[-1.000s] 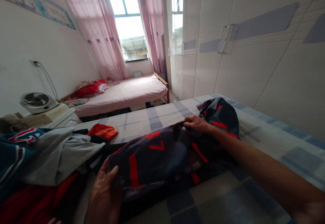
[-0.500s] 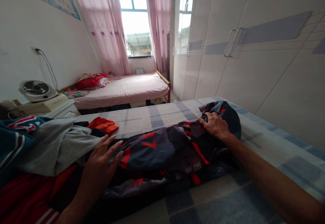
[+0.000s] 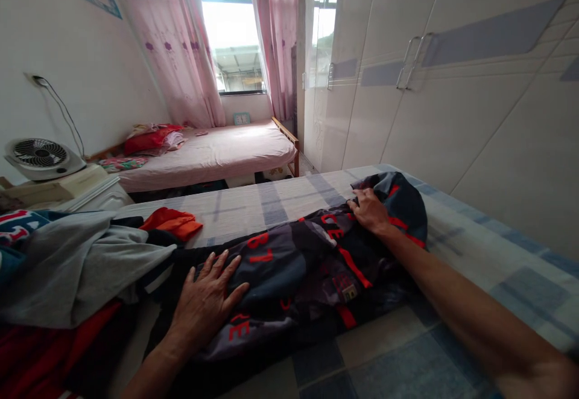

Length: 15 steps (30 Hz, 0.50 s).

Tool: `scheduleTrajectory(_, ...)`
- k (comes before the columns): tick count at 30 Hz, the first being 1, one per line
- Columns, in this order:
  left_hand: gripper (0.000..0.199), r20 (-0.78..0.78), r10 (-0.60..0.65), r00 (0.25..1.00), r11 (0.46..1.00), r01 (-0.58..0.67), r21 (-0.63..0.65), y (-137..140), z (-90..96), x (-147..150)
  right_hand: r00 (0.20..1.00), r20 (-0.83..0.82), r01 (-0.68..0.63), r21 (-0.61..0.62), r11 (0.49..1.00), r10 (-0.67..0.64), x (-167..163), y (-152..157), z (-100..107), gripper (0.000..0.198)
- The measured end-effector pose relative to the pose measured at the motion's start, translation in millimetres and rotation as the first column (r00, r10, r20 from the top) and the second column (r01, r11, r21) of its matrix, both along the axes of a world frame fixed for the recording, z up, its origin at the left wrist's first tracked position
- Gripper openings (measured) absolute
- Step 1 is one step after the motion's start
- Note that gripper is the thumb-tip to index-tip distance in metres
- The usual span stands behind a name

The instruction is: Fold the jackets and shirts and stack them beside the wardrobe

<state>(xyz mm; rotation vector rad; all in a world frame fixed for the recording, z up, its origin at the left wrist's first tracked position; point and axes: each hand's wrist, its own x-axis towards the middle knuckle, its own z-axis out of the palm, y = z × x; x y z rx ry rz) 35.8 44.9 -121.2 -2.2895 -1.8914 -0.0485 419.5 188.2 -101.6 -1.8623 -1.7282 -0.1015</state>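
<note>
A dark jacket (image 3: 280, 260) with grey patches and red lettering lies folded lengthwise on the near bed. My left hand (image 3: 210, 293) rests flat on its left part, fingers spread, palm down. At the far right end, my right hand (image 3: 370, 209) is closed on the fabric, its fingers bent at the edge of a bunched, rounded fold (image 3: 407, 200). The right fingertips are partly hidden in the cloth. Left of the jacket lies a heap of clothes, with a grey garment (image 3: 85, 266) on top and an orange one (image 3: 174, 223) behind it.
The near bed (image 3: 511, 254) has a blue-and-white checked sheet. A pink-covered bed (image 3: 226, 151) stands by the window. White wardrobes (image 3: 488, 127) line the right side. A small fan (image 3: 43, 156) sits on a box at left. Red clothing (image 3: 31, 344) lies front left.
My left hand has shifted right onto the jacket and now lies flatter, away from the clothes heap. My right hand stays at the jacket's right end. The view has turned slightly.
</note>
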Motion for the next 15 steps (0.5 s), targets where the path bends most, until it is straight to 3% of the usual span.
scheduleTrajectory(3,0.057,-0.028,0.005,1.000,1.000,-0.006,-0.028,1,1.6,0,0.990,0.095,-0.113,0.135,0.984,0.101,-8,-18,-2,0.040)
scheduleTrajectory(6,0.057,-0.049,0.003,0.999,0.999,-0.005,-0.033,2,-1.9,-3,0.890,0.143,-0.422,-0.097,0.901,0.432,-11,-27,-9,0.037)
scheduleTrajectory(7,0.058,-0.055,-0.004,0.999,0.999,0.002,-0.039,3,-3.7,-5,0.864,0.113,-0.472,-0.162,0.867,0.491,-7,-26,-10,0.037)
scheduleTrajectory(8,0.058,-0.058,-0.013,0.998,0.999,0.010,-0.043,3,-5.4,-6,0.868,0.082,-0.472,-0.167,0.866,0.489,1,-22,-8,0.037)
scheduleTrajectory(9,0.057,-0.061,-0.020,0.998,0.999,0.017,-0.044,4,-7.0,-7,0.902,0.064,-0.419,-0.117,0.901,0.428,11,-17,-4,0.038)
scheduleTrajectory(11,0.057,-0.065,-0.023,0.998,0.999,0.021,-0.031,4,-9.6,-8,0.988,0.034,-0.154,0.067,0.986,0.152,41,-1,9,0.038)
scheduleTrajectory(13,0.058,-0.065,-0.008,0.998,1.000,0.007,-0.018,5,-11.3,-8,0.984,-0.027,0.178,0.162,0.971,-0.176,75,17,22,0.041)
scheduleTrajectory(15,0.058,-0.062,0.007,0.998,1.000,-0.008,-0.022,5,-13.1,-9,0.909,-0.183,0.392,0.065,0.918,-0.375,105,34,29,0.053)
